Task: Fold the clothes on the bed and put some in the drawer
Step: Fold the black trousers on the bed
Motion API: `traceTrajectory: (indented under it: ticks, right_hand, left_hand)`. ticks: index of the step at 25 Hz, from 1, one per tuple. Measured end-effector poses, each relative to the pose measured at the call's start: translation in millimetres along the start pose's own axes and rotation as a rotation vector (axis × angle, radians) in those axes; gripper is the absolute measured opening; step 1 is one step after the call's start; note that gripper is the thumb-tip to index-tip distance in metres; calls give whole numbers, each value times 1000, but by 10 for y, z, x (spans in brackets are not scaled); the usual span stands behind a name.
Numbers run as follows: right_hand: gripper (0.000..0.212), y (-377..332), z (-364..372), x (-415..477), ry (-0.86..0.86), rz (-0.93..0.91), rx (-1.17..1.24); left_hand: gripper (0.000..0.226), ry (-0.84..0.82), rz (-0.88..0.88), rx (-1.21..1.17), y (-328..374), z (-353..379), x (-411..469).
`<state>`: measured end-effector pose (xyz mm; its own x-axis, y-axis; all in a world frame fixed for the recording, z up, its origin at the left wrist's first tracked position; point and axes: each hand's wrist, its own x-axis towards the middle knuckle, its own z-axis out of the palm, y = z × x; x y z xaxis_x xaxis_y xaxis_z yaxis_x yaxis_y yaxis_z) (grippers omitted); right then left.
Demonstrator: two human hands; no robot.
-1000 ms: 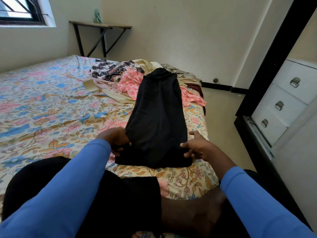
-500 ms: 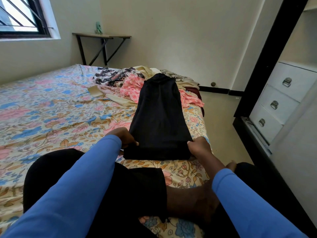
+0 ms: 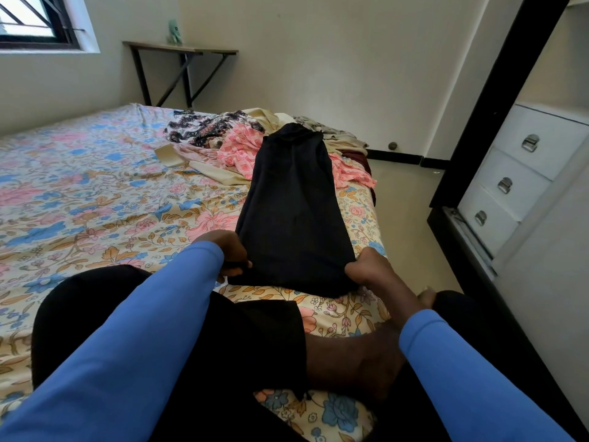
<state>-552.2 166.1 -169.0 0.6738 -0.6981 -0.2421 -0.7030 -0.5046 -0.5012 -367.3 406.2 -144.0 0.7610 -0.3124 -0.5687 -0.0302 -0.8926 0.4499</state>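
Largest item: we noted the bed under a floral-print sheet (image 3: 79, 193), filling the left and centre of the head view. To its right, across a strip of floor, stood a white chest of drawers with metal handles (image 3: 516, 173); all three visible drawers were closed.

A long black cloth garment (image 3: 293, 212) lay flat on the bed near its right edge, running lengthwise away from the person. Its far end rested on a heap of unfolded patterned, pink and beige clothes (image 3: 236, 145) at the far corner of the bed.

A dark wooden wall-mounted counter (image 3: 178, 49) stood against the far wall, carrying a small green object (image 3: 174, 31) too small for us to identify.

The left hand (image 3: 228, 250) was at the garment's near-left corner, fingers (image 3: 237, 255) curled and pinching the cloth edge. The right hand (image 3: 366, 269) was at the near-right corner, fingers (image 3: 357, 266) curled tight around the fabric there. Both sleeves were blue.
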Motion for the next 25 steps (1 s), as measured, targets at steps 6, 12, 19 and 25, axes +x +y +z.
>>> traceTrajectory:
  ticks: [6, 12, 19, 25]
  right_hand:
    - [18, 91, 48, -55, 18, -93, 487]
    - [26, 75, -53, -105, -27, 9, 893]
    - [18, 118, -251, -142, -252, 35, 259]
    - [55, -406, -567, 498, -87, -154, -462]
  left_hand:
    - [49, 113, 67, 43, 68, -2, -131]
    - [7, -36, 40, -288, 118, -88, -265]
    - [19, -29, -67, 174, 62, -275, -376]
    - [22, 460, 214, 505, 536, -449, 79]
